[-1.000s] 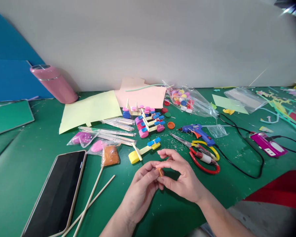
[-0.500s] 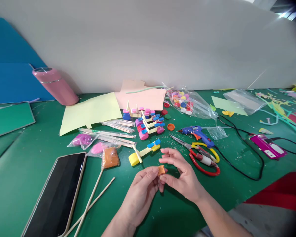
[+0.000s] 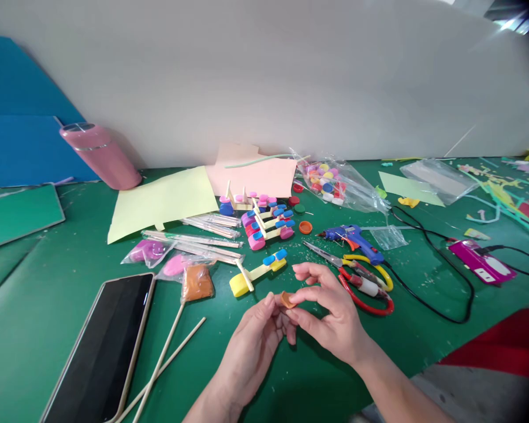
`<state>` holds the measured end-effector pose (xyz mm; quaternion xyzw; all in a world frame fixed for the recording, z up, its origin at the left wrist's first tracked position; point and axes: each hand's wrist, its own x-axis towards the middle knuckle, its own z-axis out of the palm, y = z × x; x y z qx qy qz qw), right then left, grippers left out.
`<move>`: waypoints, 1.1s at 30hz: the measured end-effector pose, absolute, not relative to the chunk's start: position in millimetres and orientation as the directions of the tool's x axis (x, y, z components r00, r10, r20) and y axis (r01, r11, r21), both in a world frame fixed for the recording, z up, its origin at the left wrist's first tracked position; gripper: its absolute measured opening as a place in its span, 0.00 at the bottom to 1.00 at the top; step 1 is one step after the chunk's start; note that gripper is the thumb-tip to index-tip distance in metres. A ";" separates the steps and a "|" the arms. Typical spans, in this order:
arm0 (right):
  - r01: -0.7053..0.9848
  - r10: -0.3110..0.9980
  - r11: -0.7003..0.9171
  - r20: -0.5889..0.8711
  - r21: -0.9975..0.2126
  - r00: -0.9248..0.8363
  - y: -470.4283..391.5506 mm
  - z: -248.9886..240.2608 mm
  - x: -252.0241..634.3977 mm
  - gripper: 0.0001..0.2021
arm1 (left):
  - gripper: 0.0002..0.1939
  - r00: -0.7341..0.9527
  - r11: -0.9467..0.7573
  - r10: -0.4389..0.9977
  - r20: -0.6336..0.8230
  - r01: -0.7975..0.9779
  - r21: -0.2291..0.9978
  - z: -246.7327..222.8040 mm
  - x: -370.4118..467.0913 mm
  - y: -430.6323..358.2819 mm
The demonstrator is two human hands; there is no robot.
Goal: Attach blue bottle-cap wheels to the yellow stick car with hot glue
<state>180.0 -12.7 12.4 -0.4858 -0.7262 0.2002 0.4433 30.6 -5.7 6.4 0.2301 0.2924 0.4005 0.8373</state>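
A small flat piece of orange modelling clay [image 3: 286, 300] is between the fingertips of both my hands. My right hand [image 3: 330, 311] pinches it between thumb and index finger, with its other fingers raised. My left hand [image 3: 253, 346] supports the piece on its fingertips, thumb up along its left side. Just beyond lies a small stick model [image 3: 259, 272] with yellow clay ends and blue ovals on top. A bagged block of orange clay [image 3: 198, 283] sits to the left, and several similar models in pink, purple and blue [image 3: 268, 226] stand farther back.
Scissors [image 3: 365, 282] and a blue glue gun [image 3: 355, 239] lie right, its cable running to a purple power unit [image 3: 480, 261]. At left are a phone [image 3: 101, 346], two crossed wooden sticks [image 3: 171, 355] and a pink bottle [image 3: 101, 154]. A bag of coloured caps [image 3: 328, 182] lies behind.
The orange clay piece has tilted and looks curved now. My right index finger has come down onto it, and my left thumb has shifted slightly left, off its face.
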 end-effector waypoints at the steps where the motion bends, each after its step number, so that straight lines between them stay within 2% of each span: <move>1: 0.546 0.871 0.459 0.475 -0.700 -0.124 -12.2 12.5 177.6 0.03 | 0.15 0.512 0.569 0.808 -0.291 -0.550 0.611 6.0 30.6 -5.7; 7: 0.581 0.831 0.506 0.540 -0.637 -0.132 -12.2 13.5 169.1 0.06 | 0.08 0.473 0.568 0.820 -0.323 -0.598 0.565 4.0 28.4 -5.5; 15: 0.615 0.799 0.535 0.584 -0.580 -0.144 -13.0 14.8 167.2 0.07 | 0.08 0.461 0.570 0.820 -0.339 -0.610 0.551 4.7 28.4 -6.0; 26: 0.620 0.753 0.594 0.625 -0.512 -0.205 -9.4 22.3 164.3 0.07 | 0.06 0.459 0.584 0.811 -0.364 -0.670 0.458 3.1 30.1 -5.7; 33: 0.616 0.746 0.612 0.621 -0.497 -0.240 -7.0 25.7 164.9 0.06 | 0.07 0.451 0.576 0.817 -0.359 -0.665 0.475 5.1 29.5 -6.0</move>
